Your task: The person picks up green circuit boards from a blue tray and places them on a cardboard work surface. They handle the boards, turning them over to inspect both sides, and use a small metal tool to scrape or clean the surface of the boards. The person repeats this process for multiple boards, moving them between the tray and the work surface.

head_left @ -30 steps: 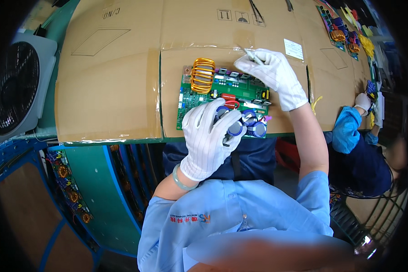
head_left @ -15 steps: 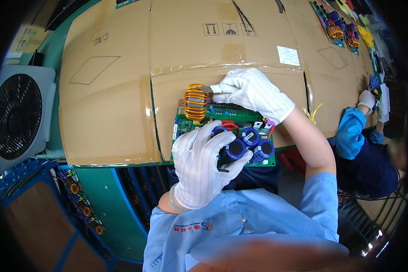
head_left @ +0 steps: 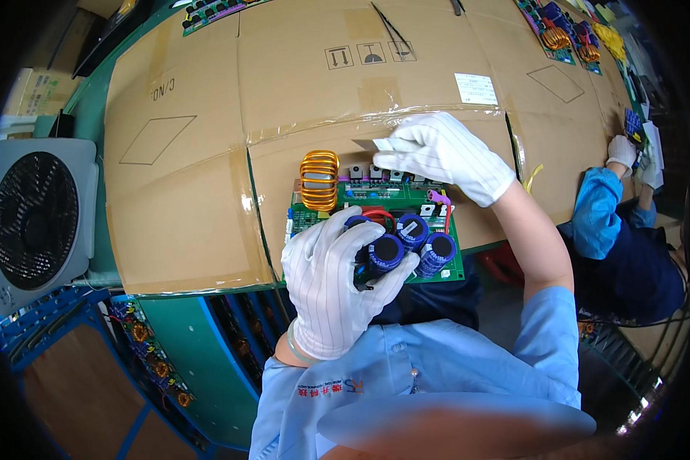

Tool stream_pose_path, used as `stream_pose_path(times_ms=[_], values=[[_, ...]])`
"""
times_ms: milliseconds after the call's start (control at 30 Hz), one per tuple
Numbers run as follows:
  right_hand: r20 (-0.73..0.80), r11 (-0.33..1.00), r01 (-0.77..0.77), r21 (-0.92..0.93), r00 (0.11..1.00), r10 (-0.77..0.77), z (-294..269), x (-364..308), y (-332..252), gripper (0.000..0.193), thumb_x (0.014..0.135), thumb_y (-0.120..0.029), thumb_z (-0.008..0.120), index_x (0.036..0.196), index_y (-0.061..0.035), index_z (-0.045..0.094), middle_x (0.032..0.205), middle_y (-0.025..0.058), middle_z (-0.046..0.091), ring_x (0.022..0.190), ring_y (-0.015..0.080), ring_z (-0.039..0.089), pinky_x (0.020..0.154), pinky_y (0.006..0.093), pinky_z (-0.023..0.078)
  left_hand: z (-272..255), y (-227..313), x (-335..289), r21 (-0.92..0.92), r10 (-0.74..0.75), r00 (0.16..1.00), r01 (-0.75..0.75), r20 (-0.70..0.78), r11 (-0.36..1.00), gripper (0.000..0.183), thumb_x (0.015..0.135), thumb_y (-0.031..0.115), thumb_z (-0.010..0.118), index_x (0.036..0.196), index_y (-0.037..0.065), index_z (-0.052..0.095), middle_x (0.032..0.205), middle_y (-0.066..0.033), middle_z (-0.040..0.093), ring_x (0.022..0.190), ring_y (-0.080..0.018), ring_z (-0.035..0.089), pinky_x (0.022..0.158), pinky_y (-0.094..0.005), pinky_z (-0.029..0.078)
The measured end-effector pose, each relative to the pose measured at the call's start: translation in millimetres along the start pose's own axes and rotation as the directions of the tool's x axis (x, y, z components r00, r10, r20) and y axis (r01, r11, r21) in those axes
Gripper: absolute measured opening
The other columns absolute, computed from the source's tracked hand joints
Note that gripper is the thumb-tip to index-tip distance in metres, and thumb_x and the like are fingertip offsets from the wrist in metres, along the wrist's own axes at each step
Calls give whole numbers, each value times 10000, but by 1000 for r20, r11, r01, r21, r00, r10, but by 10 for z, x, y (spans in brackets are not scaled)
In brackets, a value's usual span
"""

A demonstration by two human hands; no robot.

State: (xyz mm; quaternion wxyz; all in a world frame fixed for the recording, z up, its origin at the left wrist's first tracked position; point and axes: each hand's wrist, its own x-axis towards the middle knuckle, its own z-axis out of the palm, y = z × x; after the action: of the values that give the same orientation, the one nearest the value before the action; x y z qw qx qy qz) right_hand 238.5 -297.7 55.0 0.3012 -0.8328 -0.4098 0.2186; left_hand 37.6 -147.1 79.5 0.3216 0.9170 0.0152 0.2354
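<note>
Left hand (head_left: 336, 287): white fabric glove with fine pinstripe weave; a pale band shows at the wrist, just below the cuff. Right hand (head_left: 445, 153): same kind of white glove, cuff ending at the wrist. Forearms bare between gloves and sleeves. Light blue short-sleeved work shirt (head_left: 437, 368) with buttoned front, small red and white chest marking on the left side.
</note>
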Motion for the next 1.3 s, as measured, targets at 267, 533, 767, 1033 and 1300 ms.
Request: stream_pose_path(times_ms=[267,533,767,1033,1300], values=[[-44,995,50,-83,998,-53,124,-151,132,302,908,-435,708,958,-146,778,776,136,624,745,363,611,643,450,477,5,20,17,30,-23,1000,23,8,999,620,617,278,974,1111,111,640,1137,-112,723,1074,-285,675,1010,-422,441],[22,995,-70,-77,997,72,157,-91,170,353,940,-448,671,906,-101,728,797,163,644,768,392,608,654,468,475,19,41,20,27,-46,999,45,17,999,623,610,270,976,1113,117,642,1140,-102,726,1091,-280,678,1030,-440,436],[-112,1000,-24,-2,993,23,82,-268,200,359,936,-452,688,960,-99,752,809,158,655,763,368,613,678,443,477,41,16,23,45,-7,1000,7,-6,999,587,640,277,965,1109,114,650,1139,-94,703,1034,-270,656,952,-400,457],[-131,998,50,-44,990,-55,49,-456,352,315,888,-424,731,963,-119,755,829,110,662,788,325,637,684,421,497,51,66,90,52,-11,1000,11,1,999,620,619,251,973,1119,110,635,1112,-102,719,1015,-275,672,947,-402,461],[-143,991,65,-116,986,-81,140,-369,518,304,893,-400,729,938,-100,742,833,116,659,800,332,636,697,415,498,39,74,105,57,-21,999,20,32,998,633,613,255,975,1124,107,632,1122,-106,718,1033,-281,675,961,-416,462]])
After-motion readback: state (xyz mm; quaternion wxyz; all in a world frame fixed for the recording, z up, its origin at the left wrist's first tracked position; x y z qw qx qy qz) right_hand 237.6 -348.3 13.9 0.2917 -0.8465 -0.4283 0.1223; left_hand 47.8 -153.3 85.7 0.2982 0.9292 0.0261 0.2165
